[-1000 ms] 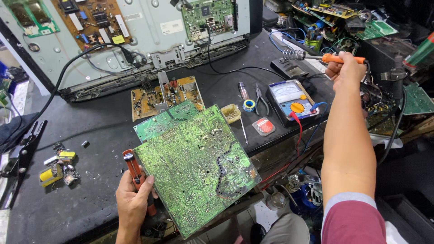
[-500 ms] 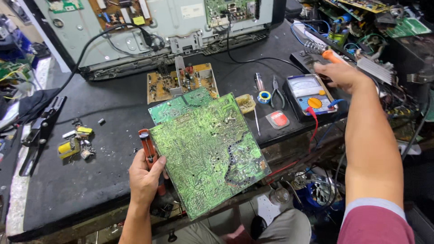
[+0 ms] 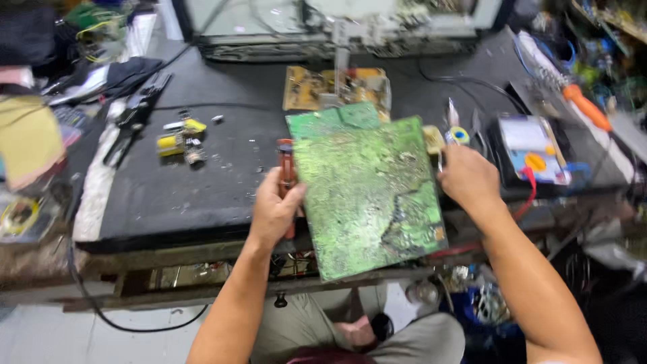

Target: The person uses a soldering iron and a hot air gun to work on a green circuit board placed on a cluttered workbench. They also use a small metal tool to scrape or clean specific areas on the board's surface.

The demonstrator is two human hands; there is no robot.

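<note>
The left hand (image 3: pixel 273 205) was closed on the left edge of the large green circuit board (image 3: pixel 367 195), fingers curled around the rim and also lying against a small red-brown tool (image 3: pixel 286 168) that stood just beside that edge; whether the tool was gripped or merely touched could not be told. The right hand (image 3: pixel 468 176) rested at the board's right edge near its upper corner, fingers bent inward; the blur hid whether they pinched the rim or some thin thing there. The board lay solder side up, tilted a little, its near end jutting past the front lip of the dark surface (image 3: pixel 182 195) and over the person's lap.

Holding such a board well looked to be a matter of keeping both grips on the bare rim, off the solder joints, and of taking the weight of the overhanging end with the left hand so it would not tip. A darker, scorched-looking patch showed toward the near right corner, a spot probably best left unpressed.

Behind the board a smaller green board (image 3: pixel 330 121) peeped out, and beyond it a yellowish board (image 3: pixel 303 87) sat below the opened back of a flat screen (image 3: pixel 269 20). To the right lay a multimeter (image 3: pixel 532 148) with a red lead, and farther off an orange-handled soldering iron (image 3: pixel 586 104). To the left were small yellow parts (image 3: pixel 178 138) and black pliers (image 3: pixel 135 114), well apart from the hands.
</note>
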